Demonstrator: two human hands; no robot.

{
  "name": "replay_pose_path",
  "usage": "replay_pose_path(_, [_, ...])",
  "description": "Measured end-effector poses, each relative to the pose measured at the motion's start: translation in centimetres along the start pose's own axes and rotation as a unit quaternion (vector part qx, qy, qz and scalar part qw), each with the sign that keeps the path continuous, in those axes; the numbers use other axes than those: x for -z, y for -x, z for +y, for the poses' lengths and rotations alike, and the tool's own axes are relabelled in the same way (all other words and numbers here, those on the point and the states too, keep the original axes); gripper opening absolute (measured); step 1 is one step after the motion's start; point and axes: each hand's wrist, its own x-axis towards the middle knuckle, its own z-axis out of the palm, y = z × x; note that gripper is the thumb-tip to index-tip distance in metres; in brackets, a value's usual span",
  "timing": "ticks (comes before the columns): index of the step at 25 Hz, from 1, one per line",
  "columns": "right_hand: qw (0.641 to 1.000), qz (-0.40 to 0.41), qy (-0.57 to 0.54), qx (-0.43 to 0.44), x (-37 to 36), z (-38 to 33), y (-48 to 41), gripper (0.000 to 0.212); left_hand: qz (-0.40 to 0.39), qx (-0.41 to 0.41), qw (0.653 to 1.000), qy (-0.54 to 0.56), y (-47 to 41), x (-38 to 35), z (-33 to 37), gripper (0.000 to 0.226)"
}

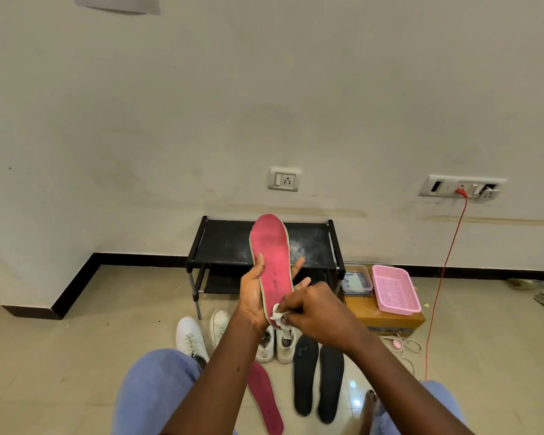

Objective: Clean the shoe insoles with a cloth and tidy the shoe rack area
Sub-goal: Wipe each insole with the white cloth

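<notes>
A red insole (272,252) stands nearly upright in front of me, toe end up. My left hand (253,291) grips it from the left, with fingertips showing past its right edge. My right hand (311,312) pinches a small white cloth (277,313) against the insole's heel end. A second red insole (266,398) lies on the floor between my knees, and two black insoles (319,383) lie beside it to the right. The low black shoe rack (226,243) stands against the wall behind the held insole, its top shelf dusty.
Several white sneakers (190,335) sit on the floor before the rack. Right of the rack are a clear lidded box (357,279), a pink basket (394,288) on a cardboard box (390,321), white cables (404,343) and an orange cord (443,277) running to a wall socket.
</notes>
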Motion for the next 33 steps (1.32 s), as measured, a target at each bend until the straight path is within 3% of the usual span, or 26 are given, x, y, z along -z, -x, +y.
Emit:
replay_pose_path(4, [0.982,0.168,-0.045,-0.072,0.2,0.0,-1.9,0.02,-0.027,0.028,0.999,-0.02,1.1,-0.7,-0.5,0.055])
replay_pose_path(7, [0.976,0.209,0.011,-0.064,0.3,0.3,-4.3,0.015,-0.031,0.009,0.999,0.002,1.5,-0.6,-1.2,0.055])
replay_pose_path(10, [0.978,0.195,0.027,-0.073,0.0,0.2,-5.1,0.017,-0.009,0.008,1.0,0.012,1.1,0.2,-1.6,0.062])
replay_pose_path(16, [0.995,0.071,0.004,-0.07,-1.7,-1.8,-2.3,0.022,0.03,0.025,0.999,0.008,0.3,1.0,-0.4,0.075])
replay_pose_path(20, [0.998,-0.021,-0.016,-0.058,-1.5,-2.8,-0.4,0.024,0.032,0.037,0.999,0.006,0.2,1.4,0.4,0.073])
replay_pose_path(24, [0.993,0.046,-0.03,-0.108,-1.4,-2.6,-1.4,0.021,0.046,0.055,0.997,-0.031,0.6,0.6,-0.2,0.073])
replay_pose_path(29, [0.986,0.122,-0.026,-0.113,-1.4,-1.1,-4.7,0.016,0.093,0.026,0.994,-0.045,1.2,-0.3,-0.8,0.039])
replay_pose_path(33, [0.98,0.153,0.015,-0.123,-0.8,0.2,-7.0,0.02,0.069,0.044,0.993,-0.089,1.8,-0.7,-0.9,0.039])
